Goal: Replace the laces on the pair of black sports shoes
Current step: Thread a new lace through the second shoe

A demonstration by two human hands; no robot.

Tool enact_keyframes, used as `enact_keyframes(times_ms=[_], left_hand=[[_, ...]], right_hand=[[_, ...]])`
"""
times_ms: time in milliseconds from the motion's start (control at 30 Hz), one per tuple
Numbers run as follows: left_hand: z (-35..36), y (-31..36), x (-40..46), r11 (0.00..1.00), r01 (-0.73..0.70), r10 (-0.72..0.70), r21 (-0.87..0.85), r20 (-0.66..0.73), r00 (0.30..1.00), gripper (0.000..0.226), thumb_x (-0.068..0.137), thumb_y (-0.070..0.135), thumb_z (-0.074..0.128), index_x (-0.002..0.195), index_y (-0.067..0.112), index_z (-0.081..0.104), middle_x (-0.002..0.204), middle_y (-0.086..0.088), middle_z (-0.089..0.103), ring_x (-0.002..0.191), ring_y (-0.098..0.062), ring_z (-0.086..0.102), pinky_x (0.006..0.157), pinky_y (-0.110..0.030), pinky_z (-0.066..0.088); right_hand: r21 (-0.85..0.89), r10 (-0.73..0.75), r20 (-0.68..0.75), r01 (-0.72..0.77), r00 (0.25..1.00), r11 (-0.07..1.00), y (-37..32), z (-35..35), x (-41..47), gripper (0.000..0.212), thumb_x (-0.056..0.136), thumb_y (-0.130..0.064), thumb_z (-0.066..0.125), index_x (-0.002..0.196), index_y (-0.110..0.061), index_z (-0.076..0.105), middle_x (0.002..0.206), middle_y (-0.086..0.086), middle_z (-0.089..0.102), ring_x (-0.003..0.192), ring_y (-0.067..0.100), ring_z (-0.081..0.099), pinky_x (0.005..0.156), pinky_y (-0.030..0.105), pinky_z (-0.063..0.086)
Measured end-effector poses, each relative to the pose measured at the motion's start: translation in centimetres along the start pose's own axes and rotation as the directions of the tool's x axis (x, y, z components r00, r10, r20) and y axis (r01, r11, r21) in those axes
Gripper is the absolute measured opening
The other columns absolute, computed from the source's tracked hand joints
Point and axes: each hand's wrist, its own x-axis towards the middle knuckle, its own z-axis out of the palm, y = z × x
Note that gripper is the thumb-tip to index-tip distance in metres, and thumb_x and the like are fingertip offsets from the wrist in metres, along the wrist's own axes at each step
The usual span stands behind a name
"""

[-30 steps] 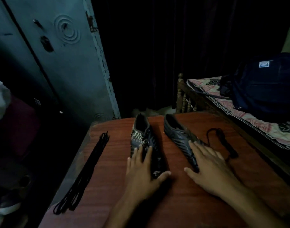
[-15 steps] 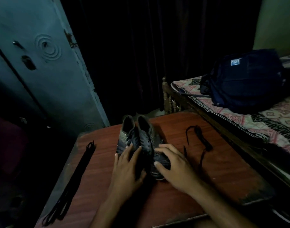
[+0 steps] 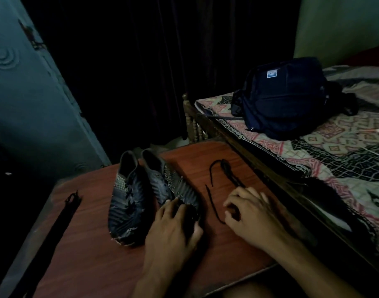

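Observation:
Two black sports shoes lie side by side on the red-brown table (image 3: 102, 254), toes toward me. The left shoe (image 3: 128, 198) has a black lace threaded through it. My left hand (image 3: 173, 231) grips the toe of the right shoe (image 3: 169, 181), fingers on top and thumb round its right side. A loose black lace (image 3: 213, 203) lies to the right of the shoes, and its far loop (image 3: 226, 168) runs under my right hand (image 3: 248, 209). That hand's fingers are curled down onto the lace. A long bundle of black laces (image 3: 61, 220) lies at the table's left edge.
A bed with a patterned cover (image 3: 326, 147) runs along the table's right side, with its wooden frame close to my right hand. A dark blue backpack (image 3: 285, 97) sits on it. A blue-grey metal door (image 3: 33, 93) stands to the left, and dark curtains hang behind.
My right hand left the right shoe and moved right onto the loose lace. My left hand shifted from the left shoe to the right shoe's toe. The shoes now lie together.

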Motion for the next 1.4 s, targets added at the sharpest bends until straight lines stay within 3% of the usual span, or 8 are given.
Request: enact_keyframes(times_ms=[167, 333, 433, 800, 967, 1100, 1267, 1400], left_hand=[[-1.4, -0.3, 2.1, 0.996, 0.025, -0.032, 0.085, 0.074, 0.997, 0.057, 0.087, 0.071, 0.039, 0.13, 0.034, 0.038, 0.154, 0.008, 0.028, 0.126, -0.018, 0.042, 0.084, -0.029, 0.047], [-2.0, -2.8, 3.4, 0.989, 0.015, -0.024, -0.147, -0.059, 0.998, 0.055, 0.09, 0.071, 0.038, 0.124, 0.031, 0.054, 0.142, 0.012, 0.038, 0.123, -0.013, 0.048, 0.092, -0.032, 0.051], [-1.6, -5.4, 2.7, 0.997, 0.034, -0.017, 0.066, -0.247, 0.969, 0.04, 0.096, 0.057, 0.044, 0.12, 0.03, 0.06, 0.137, 0.006, 0.052, 0.121, -0.021, 0.051, 0.091, -0.039, 0.051], [-0.8, -10.0, 4.1, 0.952, 0.172, -0.128, 0.253, -0.182, 0.975, 0.032, 0.095, 0.05, 0.055, 0.118, 0.03, 0.064, 0.123, 0.002, 0.063, 0.116, -0.027, 0.055, 0.087, -0.043, 0.048], [-2.4, -6.4, 6.7, 0.945, -0.21, 0.118, -0.25, -0.339, 0.934, 0.036, 0.101, 0.033, 0.057, 0.137, 0.03, 0.059, 0.125, 0.014, 0.059, 0.11, -0.012, 0.06, 0.089, -0.03, 0.05], [-1.1, -3.2, 10.2, 0.815, -0.392, 0.225, -0.427, -0.39, 0.893, 0.046, 0.1, 0.014, 0.064, 0.144, 0.024, 0.059, 0.137, 0.008, 0.06, 0.126, -0.006, 0.058, 0.101, -0.031, 0.05], [0.4, -3.6, 11.1, 0.741, -0.384, -0.015, -0.55, -0.586, 0.81, 0.032, 0.094, 0.013, 0.069, 0.124, 0.017, 0.075, 0.104, 0.008, 0.072, 0.095, -0.004, 0.07, 0.078, -0.028, 0.057], [0.6, -4.6, 10.8, 0.665, -0.247, -0.242, -0.705, -0.516, 0.822, 0.017, 0.093, 0.021, 0.073, 0.108, 0.026, 0.08, 0.099, 0.015, 0.076, 0.093, -0.004, 0.073, 0.079, -0.032, 0.06]], right_hand=[[0.075, 0.045, 0.037, -0.048, 0.998, 0.996, -2.0, 0.0, 5.9, 0.031, 0.092, -0.045, 0.063, 0.111, -0.021, 0.066, 0.113, -0.004, 0.057, 0.113, 0.02, 0.052, 0.089, 0.031, 0.046], [-0.101, 0.033, 0.102, -0.023, 0.994, 0.995, -1.6, 2.3, 9.2, 0.028, 0.095, -0.039, 0.06, 0.112, -0.017, 0.066, 0.118, 0.004, 0.054, 0.116, 0.026, 0.055, 0.094, 0.037, 0.05], [-0.031, -0.01, -0.012, 0.01, 1.0, 0.999, -0.5, 3.6, 9.1, 0.014, 0.095, -0.023, 0.061, 0.105, -0.017, 0.069, 0.107, 0.001, 0.056, 0.105, 0.023, 0.058, 0.087, 0.033, 0.049], [0.246, 0.001, -0.131, 0.032, 0.991, 0.969, -0.2, 4.5, 9.8, 0.012, 0.086, -0.009, 0.071, 0.091, -0.02, 0.074, 0.083, -0.015, 0.053, 0.07, 0.004, 0.052, 0.064, 0.022, 0.042], [0.725, 0.183, -0.086, -0.065, 0.979, 0.685, -1.1, 2.9, 10.0, 0.02, 0.089, -0.004, 0.071, 0.086, -0.023, 0.075, 0.08, -0.009, 0.074, 0.074, 0.003, 0.069, 0.067, 0.016, 0.05], [0.854, 0.019, 0.077, -0.076, 0.997, 0.514, -2.8, 0.2, 12.1, 0.015, 0.088, 0.005, 0.069, 0.09, -0.009, 0.073, 0.065, -0.006, 0.071, 0.06, 0.002, 0.064, 0.06, 0.015, 0.048], [0.907, -0.139, 0.132, -0.063, 0.981, 0.415, -3.8, -1.5, 15.8, 0.016, 0.086, 0.013, 0.067, 0.1, 0.004, 0.067, 0.077, 0.006, 0.069, 0.065, 0.012, 0.067, 0.064, 0.02, 0.055], [0.943, -0.176, 0.152, -0.089, 0.973, 0.322, -4.6, 0.8, 16.1, 0.02, 0.084, 0.01, 0.07, 0.1, -0.001, 0.067, 0.081, 0.01, 0.068, 0.069, 0.02, 0.068, 0.065, 0.029, 0.059]])
